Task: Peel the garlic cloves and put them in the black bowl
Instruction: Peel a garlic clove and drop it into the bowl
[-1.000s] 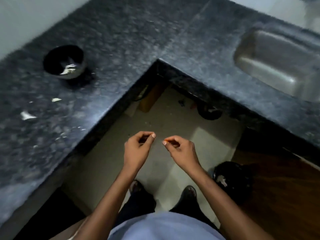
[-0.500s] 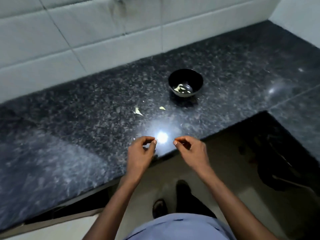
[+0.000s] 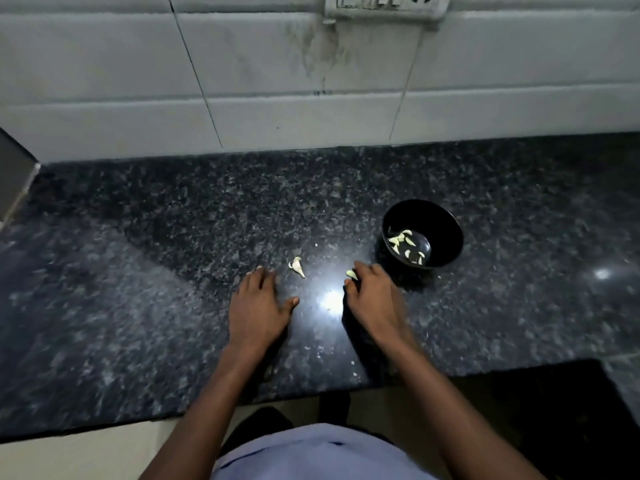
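The black bowl (image 3: 440, 216) stands on the dark granite counter (image 3: 173, 271) at the right and holds several peeled garlic cloves (image 3: 403, 239). My right hand (image 3: 372, 299) is palm down just left of the bowl, and its fingertips touch a small pale garlic clove (image 3: 350, 273) lying on the counter; the thumb sits apart from it. My left hand (image 3: 258, 306) rests flat on the counter with straight fingers. A garlic piece with papery skin (image 3: 297, 266) lies just beyond its fingertips, between the two hands.
A white tiled wall (image 3: 277, 81) backs the counter, with a socket plate (image 3: 384, 5) at the top. A bright light reflection (image 3: 330, 303) lies between the hands. Small skin flakes (image 3: 352, 372) dot the counter near its front edge. A grey block (image 3: 14, 181) stands far left.
The view swung from the floor onto the counter. Both hands moved from pinching in the air near the counter edge down onto the counter; the right hand now touches a clove.
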